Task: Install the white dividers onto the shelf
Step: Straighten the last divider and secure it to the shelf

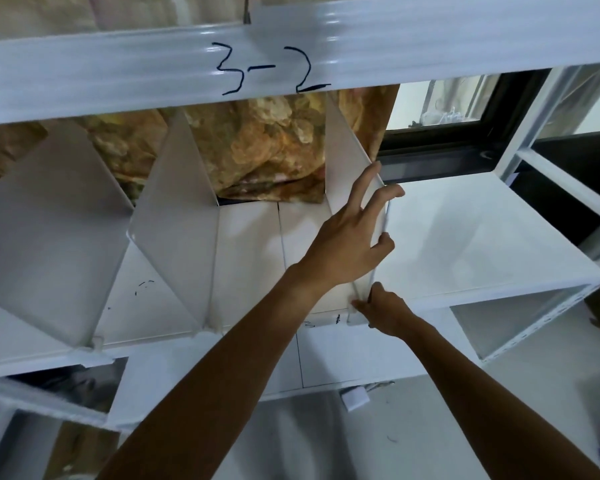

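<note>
Head view. The white shelf (pixel 465 237) is before me, and I have both hands on the third divider (pixel 343 168), the rightmost of three standing on the shelf board. This divider stands upright on its lower edge; its long axis runs from the front lip of the shelf back toward the patterned curtain (pixel 257 150), with its thin front edge facing me.

My left hand (pixel 347 244) lies against the divider's left face, fingers spread, with fingertips and thumb hooked round the front edge: clamped on the panel. My right hand (pixel 381 306) pinches the divider's bottom front corner at the shelf lip, fingers closed on it.

Two other dividers (pixel 174 209) stand to the left, likewise upright and running front to back, well apart from one another.

Writing: the beam (pixel 118 71) above carries a handwritten black "3-2". Small black marks sit on the shelf lip just beside my right hand, too small to read.

A dark window frame (pixel 465 133) shows behind the shelf at right.
</note>
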A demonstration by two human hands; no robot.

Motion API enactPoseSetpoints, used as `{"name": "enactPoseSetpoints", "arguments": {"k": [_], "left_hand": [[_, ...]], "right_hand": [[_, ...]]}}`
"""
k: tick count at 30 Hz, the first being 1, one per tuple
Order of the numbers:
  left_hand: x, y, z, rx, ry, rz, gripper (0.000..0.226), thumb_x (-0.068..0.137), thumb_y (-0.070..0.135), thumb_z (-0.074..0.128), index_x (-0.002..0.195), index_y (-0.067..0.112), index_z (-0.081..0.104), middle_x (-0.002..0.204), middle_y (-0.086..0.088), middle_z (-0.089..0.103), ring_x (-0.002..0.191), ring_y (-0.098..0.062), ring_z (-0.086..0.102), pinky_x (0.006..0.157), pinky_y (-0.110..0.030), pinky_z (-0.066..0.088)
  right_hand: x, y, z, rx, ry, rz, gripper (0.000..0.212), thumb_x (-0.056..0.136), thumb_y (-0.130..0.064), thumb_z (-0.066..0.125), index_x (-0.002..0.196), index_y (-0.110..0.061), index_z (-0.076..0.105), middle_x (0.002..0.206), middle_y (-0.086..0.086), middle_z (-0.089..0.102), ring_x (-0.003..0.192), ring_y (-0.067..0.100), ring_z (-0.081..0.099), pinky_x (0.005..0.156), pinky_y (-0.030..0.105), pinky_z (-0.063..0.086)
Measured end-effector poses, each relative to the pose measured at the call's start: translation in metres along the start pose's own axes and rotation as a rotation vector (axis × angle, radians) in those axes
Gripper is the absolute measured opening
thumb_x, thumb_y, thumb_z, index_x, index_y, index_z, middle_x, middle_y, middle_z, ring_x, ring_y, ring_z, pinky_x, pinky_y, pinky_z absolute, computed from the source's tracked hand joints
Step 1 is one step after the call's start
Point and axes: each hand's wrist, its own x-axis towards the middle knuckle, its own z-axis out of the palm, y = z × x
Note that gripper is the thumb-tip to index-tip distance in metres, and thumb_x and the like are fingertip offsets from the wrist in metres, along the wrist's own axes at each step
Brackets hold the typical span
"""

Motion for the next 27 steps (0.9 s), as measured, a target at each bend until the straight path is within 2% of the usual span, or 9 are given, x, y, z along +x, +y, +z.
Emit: {"name": "enactPoseSetpoints", "arguments": {"k": [4,11,13,15,18,20,21,24,27], "left_hand": [[0.001,-0.001,0.002,0.021,0.022,0.003,0.059,0.084,0.020,0.069,0.137,0.026,0.044,0.165,0.002,0.008,0.083,-0.022,0.066,0.061,-0.037,0.057],[0.008,0.006,0.009,0.093,0.015,-0.012,0.066,0.076,0.026,0.070,0.135,0.023,0.042,0.165,0.003,0.006,0.079,-0.023,0.065,0.057,-0.036,0.056],[0.013,0.005,0.014,0.137,0.010,-0.018,0.073,0.074,0.028,0.071,0.139,0.022,0.038,0.165,0.004,0.002,0.078,-0.023,0.065,0.055,-0.036,0.055],[0.017,0.004,0.018,0.167,0.012,-0.036,0.080,0.074,0.029,0.070,0.144,0.022,0.032,0.166,0.001,0.001,0.079,-0.023,0.065,0.058,-0.036,0.055],[0.018,0.004,0.018,0.151,0.038,-0.023,0.081,0.075,0.027,0.066,0.147,0.013,0.033,0.166,-0.005,0.007,0.080,-0.018,0.060,0.060,-0.027,0.053],[0.017,0.007,0.017,0.124,0.076,-0.024,0.077,0.075,0.024,0.062,0.145,0.007,0.038,0.166,-0.009,0.013,0.070,-0.005,0.046,0.058,-0.009,0.038],[0.017,0.008,0.018,0.102,0.085,-0.041,0.077,0.074,0.022,0.061,0.146,0.006,0.038,0.166,-0.009,0.014,0.068,-0.001,0.040,0.057,-0.005,0.032],[0.017,0.012,0.022,0.056,0.086,-0.097,0.084,0.074,0.015,0.065,0.150,0.007,0.032,0.167,-0.007,0.009,0.059,-0.002,0.042,0.053,-0.007,0.029],[0.018,0.011,0.022,0.111,0.080,-0.078,0.087,0.077,0.015,0.062,0.154,0.005,0.022,0.167,-0.011,0.006,0.064,-0.010,0.053,0.052,-0.010,0.027]], "right_hand": [[0.005,0.009,0.001,0.020,-0.006,-0.070,0.050,0.093,-0.056,0.050,0.122,-0.015,0.048,0.109,0.005,0.066,0.071,0.020,0.071,0.075,0.040,0.062],[-0.003,0.019,-0.005,-0.068,-0.023,-0.199,0.035,0.094,-0.051,0.054,0.108,-0.019,0.049,0.100,-0.001,0.064,0.083,0.017,0.065,0.075,0.035,0.059],[-0.003,0.025,-0.009,-0.120,-0.031,-0.249,0.026,0.096,-0.041,0.057,0.106,-0.019,0.048,0.100,-0.002,0.062,0.085,0.017,0.061,0.067,0.024,0.049],[-0.003,0.027,-0.011,-0.221,-0.012,-0.298,0.016,0.099,-0.033,0.053,0.105,-0.018,0.049,0.099,0.001,0.063,0.082,0.019,0.059,0.063,0.022,0.040],[0.001,0.026,-0.012,-0.372,0.049,-0.409,0.018,0.102,-0.028,0.047,0.113,-0.015,0.051,0.102,0.004,0.067,0.074,0.017,0.054,0.066,0.023,0.041],[0.004,0.028,-0.014,-0.429,0.053,-0.461,0.022,0.102,-0.030,0.047,0.116,-0.014,0.053,0.105,0.003,0.068,0.072,0.014,0.052,0.066,0.022,0.041],[0.007,0.031,-0.014,-0.431,0.041,-0.483,0.023,0.102,-0.031,0.047,0.117,-0.014,0.053,0.107,0.003,0.068,0.072,0.013,0.053,0.066,0.021,0.042],[0.012,0.034,-0.015,-0.385,0.002,-0.526,0.022,0.101,-0.032,0.049,0.115,-0.015,0.053,0.109,0.003,0.069,0.074,0.012,0.059,0.072,0.021,0.052],[0.017,0.033,-0.015,-0.325,-0.051,-0.536,0.024,0.100,-0.030,0.053,0.118,-0.014,0.052,0.113,0.003,0.070,0.079,0.015,0.065,0.083,0.028,0.059]]}}
